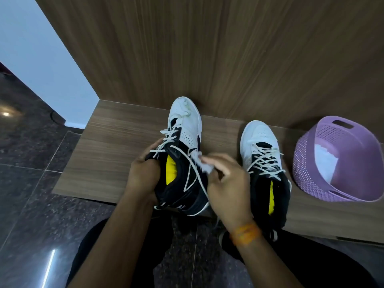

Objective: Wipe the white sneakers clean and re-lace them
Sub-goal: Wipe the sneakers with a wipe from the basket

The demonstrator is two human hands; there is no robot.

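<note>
Two white and black sneakers with yellow insoles and white laces are on a low wooden ledge. My left hand grips the collar of the left sneaker, with the thumb inside the opening. My right hand pinches a small white wipe against that sneaker's right side. The right sneaker stands alone just to the right, laced, its heel partly behind my right wrist.
A purple perforated basket lies tilted at the right end of the ledge with white cloth inside. A wood-panelled wall rises behind. Dark stone floor lies to the left and below, and my knees are in the foreground.
</note>
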